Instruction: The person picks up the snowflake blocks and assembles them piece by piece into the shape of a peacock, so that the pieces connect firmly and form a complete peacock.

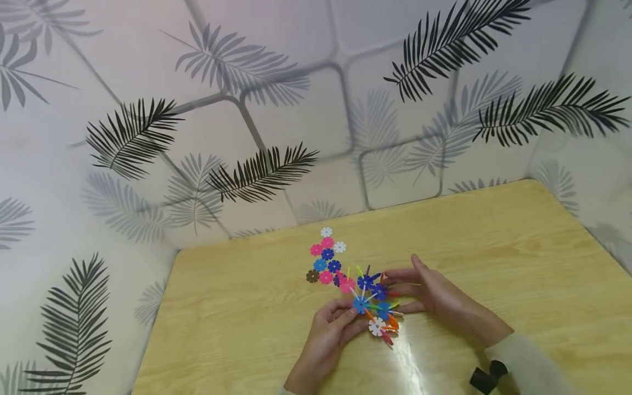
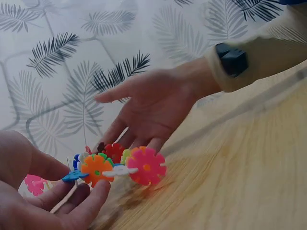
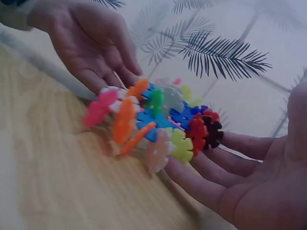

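Observation:
A cluster of interlocking snowflake discs in many colours is held between both hands above the wooden table. At its left side my left hand pinches it, the thumb at a blue disc and curled fingers below. My right hand is on the other side, palm turned inward and thumb raised away. Its fairly straight fingers reach the cluster's edge by a dark brown disc and a pale pink disc. A pink disc and a white disc stick out toward the near side.
Beyond the cluster, several single discs lie flat on the table, among them a white disc, a pink disc and a brown disc. A leaf-patterned wall borders the table's far edge.

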`<action>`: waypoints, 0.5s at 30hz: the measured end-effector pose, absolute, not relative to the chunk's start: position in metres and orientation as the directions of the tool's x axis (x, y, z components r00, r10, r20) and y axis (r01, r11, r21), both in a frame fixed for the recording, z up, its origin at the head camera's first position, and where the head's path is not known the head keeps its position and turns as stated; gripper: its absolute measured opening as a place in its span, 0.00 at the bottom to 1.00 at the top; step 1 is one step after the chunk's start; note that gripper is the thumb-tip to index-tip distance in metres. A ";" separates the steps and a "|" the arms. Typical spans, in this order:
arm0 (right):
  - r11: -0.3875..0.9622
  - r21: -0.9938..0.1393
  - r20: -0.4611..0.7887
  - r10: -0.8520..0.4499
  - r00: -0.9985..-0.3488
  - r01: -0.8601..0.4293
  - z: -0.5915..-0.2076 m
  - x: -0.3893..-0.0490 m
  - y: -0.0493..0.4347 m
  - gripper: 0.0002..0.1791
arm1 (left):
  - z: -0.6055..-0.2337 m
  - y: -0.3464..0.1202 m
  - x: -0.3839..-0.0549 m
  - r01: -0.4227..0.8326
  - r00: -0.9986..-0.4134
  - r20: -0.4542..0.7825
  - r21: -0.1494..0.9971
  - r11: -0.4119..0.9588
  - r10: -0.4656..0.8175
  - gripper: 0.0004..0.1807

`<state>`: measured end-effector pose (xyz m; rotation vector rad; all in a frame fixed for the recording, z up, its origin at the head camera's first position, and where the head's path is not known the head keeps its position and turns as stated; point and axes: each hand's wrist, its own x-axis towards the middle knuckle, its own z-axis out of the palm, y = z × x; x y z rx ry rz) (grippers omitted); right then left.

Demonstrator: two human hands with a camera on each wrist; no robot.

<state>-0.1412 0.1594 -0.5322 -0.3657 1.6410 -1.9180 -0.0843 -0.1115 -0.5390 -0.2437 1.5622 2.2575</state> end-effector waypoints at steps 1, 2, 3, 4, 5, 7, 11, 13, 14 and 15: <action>-0.048 -0.967 -0.173 -0.600 -0.781 0.251 -0.530 -0.146 0.159 0.52 | -0.538 -0.112 -0.081 -0.408 -0.910 -0.354 0.859 -0.310 0.217 0.13; -0.027 -0.967 -0.184 -0.610 -0.770 0.253 -0.527 -0.150 0.159 0.52 | -0.538 -0.112 -0.077 -0.412 -0.907 -0.355 0.857 -0.310 0.225 0.15; -0.007 -0.967 -0.194 -0.620 -0.760 0.253 -0.525 -0.155 0.158 0.53 | -0.536 -0.113 -0.074 -0.419 -0.904 -0.358 0.854 -0.309 0.234 0.16; 0.015 -0.968 -0.205 -0.628 -0.750 0.251 -0.523 -0.159 0.157 0.53 | -0.535 -0.114 -0.070 -0.426 -0.899 -0.362 0.851 -0.307 0.246 0.18; 0.042 -0.968 -0.218 -0.636 -0.740 0.248 -0.522 -0.163 0.156 0.53 | -0.534 -0.115 -0.066 -0.437 -0.893 -0.368 0.845 -0.309 0.258 0.19; 0.093 -0.965 -0.247 -0.646 -0.722 0.246 -0.519 -0.172 0.153 0.53 | -0.531 -0.116 -0.058 -0.463 -0.879 -0.383 0.828 -0.317 0.283 0.22; 0.207 -0.956 -0.293 -0.655 -0.696 0.207 -0.515 -0.184 0.146 0.52 | -0.528 -0.115 -0.043 -0.534 -0.836 -0.420 0.771 -0.347 0.353 0.29; 0.266 -0.948 -0.310 -0.652 -0.692 0.175 -0.513 -0.188 0.143 0.51 | -0.529 -0.112 -0.038 -0.573 -0.807 -0.431 0.734 -0.363 0.402 0.33; 0.288 -0.944 -0.318 -0.651 -0.689 0.163 -0.512 -0.189 0.141 0.51 | -0.530 -0.111 -0.035 -0.591 -0.793 -0.434 0.718 -0.368 0.427 0.35; 0.309 -0.938 -0.327 -0.648 -0.688 0.154 -0.512 -0.190 0.140 0.50 | -0.531 -0.109 -0.033 -0.607 -0.781 -0.438 0.700 -0.375 0.446 0.37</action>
